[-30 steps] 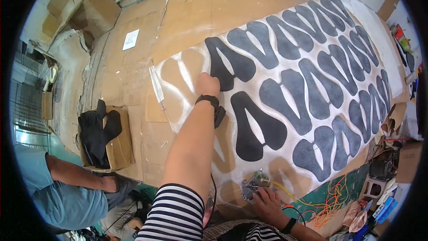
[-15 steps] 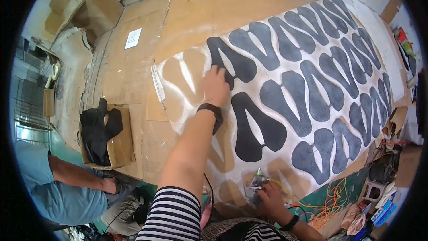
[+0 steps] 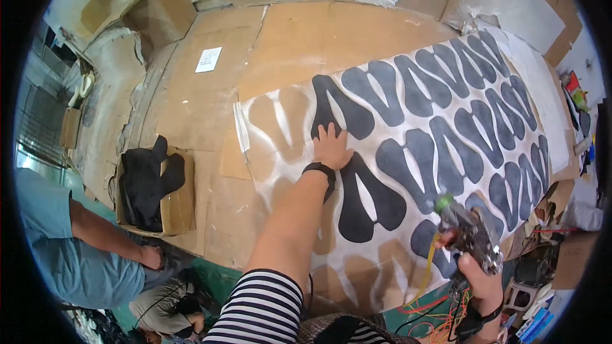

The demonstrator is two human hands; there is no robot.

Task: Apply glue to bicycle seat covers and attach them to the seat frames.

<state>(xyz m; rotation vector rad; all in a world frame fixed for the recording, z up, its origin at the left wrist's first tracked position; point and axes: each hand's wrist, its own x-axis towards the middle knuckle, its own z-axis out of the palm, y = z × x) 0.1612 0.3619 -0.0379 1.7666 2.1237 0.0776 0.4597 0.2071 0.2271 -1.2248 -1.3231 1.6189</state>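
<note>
a box (image 3: 178, 211) holds loose pieces (image 3: 141, 188); brown outlines (image 3: 293, 129) lie unfilled. the left hand (image 3: 331, 148), fingers apart, lies by two black pieces (image 3: 356, 223), seemingly uncoated; beyond, greyed pieces (image 3: 392, 160) look already sprayed. a spray gun (image 3: 472, 229) is clamped in the right hand (image 3: 479, 275).

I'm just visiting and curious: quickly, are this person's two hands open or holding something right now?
Left hand: open, fingers spread at a flat black two-lobed piece.
Right hand: closed around a green-tipped, silver-grey metal spray gun.
</note>
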